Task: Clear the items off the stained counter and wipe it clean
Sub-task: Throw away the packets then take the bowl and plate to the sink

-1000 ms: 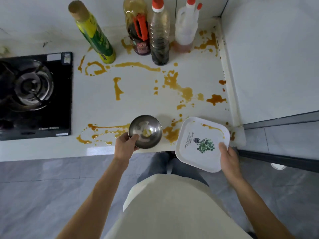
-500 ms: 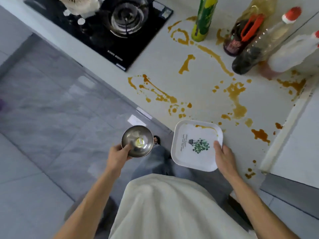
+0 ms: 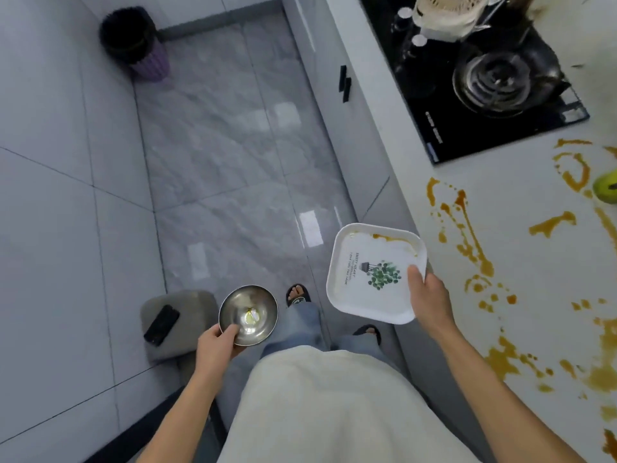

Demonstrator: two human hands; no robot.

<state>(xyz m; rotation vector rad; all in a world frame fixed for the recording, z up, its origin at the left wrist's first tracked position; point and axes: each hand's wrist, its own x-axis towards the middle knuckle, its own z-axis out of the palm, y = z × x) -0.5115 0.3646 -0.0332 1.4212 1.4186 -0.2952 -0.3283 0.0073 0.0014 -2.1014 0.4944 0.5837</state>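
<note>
My left hand [image 3: 218, 342] grips the rim of a small steel bowl [image 3: 248, 315] with a yellowish residue inside, held over the floor. My right hand [image 3: 429, 295] holds a square white plate [image 3: 364, 279] by its right edge, thumb on top; the plate has a green plant print and an orange smear along its far rim. Both are off the white counter [image 3: 521, 248], which lies to my right and carries orange-brown sauce stains [image 3: 467, 228]. The base of a green bottle [image 3: 606, 188] shows at the right edge.
A black gas hob [image 3: 484, 85] sits in the counter at top right, with a pale cloth-like item behind it. A grey stool [image 3: 177, 325] with a black phone [image 3: 162, 324] stands by my left leg. A purple bin [image 3: 137, 45] with a black liner stands in the far corner.
I have turned left, away from the counter. The bowl and plate, lifted off the counter a second ago, now hang over the grey floor tiles. The bottles have left the view.
</note>
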